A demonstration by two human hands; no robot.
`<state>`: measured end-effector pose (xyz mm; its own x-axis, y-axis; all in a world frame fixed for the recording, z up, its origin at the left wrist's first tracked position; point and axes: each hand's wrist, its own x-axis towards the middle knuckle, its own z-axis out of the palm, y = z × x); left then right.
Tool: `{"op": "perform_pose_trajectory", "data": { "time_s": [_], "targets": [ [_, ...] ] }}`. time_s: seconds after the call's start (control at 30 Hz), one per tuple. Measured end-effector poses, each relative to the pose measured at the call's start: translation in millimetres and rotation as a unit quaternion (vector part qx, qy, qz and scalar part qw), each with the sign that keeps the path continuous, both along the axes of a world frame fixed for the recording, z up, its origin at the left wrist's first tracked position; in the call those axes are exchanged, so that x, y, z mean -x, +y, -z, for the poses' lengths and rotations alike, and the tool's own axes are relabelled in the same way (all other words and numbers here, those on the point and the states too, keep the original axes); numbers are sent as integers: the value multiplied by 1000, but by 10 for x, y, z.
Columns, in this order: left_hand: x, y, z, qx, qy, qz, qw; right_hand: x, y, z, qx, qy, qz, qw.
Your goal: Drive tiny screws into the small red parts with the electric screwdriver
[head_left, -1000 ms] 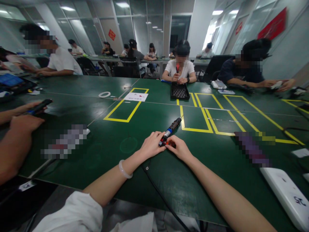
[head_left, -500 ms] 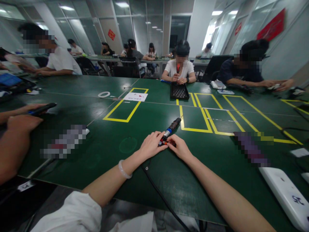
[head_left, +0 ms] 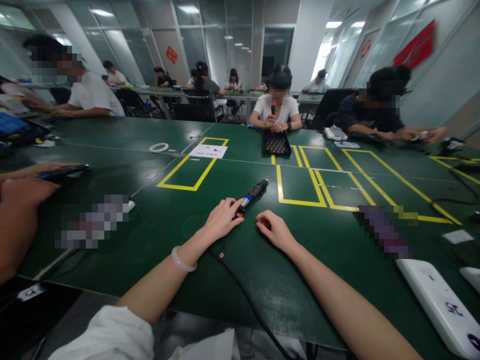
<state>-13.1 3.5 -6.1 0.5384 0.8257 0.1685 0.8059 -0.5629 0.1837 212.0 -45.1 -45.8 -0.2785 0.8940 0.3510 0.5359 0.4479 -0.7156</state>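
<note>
My left hand [head_left: 223,217] lies over the rear end of a slim electric screwdriver [head_left: 253,192], its fingers closed around it. The tool is black with a blue band and a silver section, and its thin tip points away to the upper right. Small red and orange parts show at the rear beside my fingers; the rest there is covered by the hand. Just right of the tool, apart from it, my right hand [head_left: 276,231] hovers close to the table with curled fingers and a gap at the thumb. Nothing is visible in it.
A black cable [head_left: 243,290] runs toward me from beneath my left forearm. Yellow tape outlines [head_left: 303,202] mark the green table [head_left: 210,280]. A white power bank [head_left: 437,300] lies at right. Across the table, a person holds a red-and-black tool above a black tray [head_left: 276,145].
My right hand has come off the screwdriver's rear end, leaving a gap between them. My left hand still holds the tool; both appear slightly further left in view.
</note>
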Motion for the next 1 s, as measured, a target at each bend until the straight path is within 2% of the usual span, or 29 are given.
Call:
{"op": "perform_pose_trajectory", "data": {
  "time_s": [0.13,0.33,0.47,0.57,0.77,0.9,1.0],
  "targets": [
    [322,250,-8,11,30,-89,995,-13,15,41,-1,1,1,1000],
    [1038,664,40,46,45,-234,970,-19,15,57,-2,0,-2,1000],
    [1482,804,52,53,37,-323,944,-17,13,46,-2,-1,-1,1000],
    [1723,841,34,49,27,-369,928,-16,19,56,-2,-3,0,1000],
    [1995,858,40,27,19,-428,903,-18,23,82,-1,-10,0,1000],
    [2027,831,69,-2,9,-459,888,-22,23,86,-3,-11,-2,1000],
    [2004,803,80,-37,-2,-457,889,-23,27,87,-1,-11,-2,1000]
  ]
}}
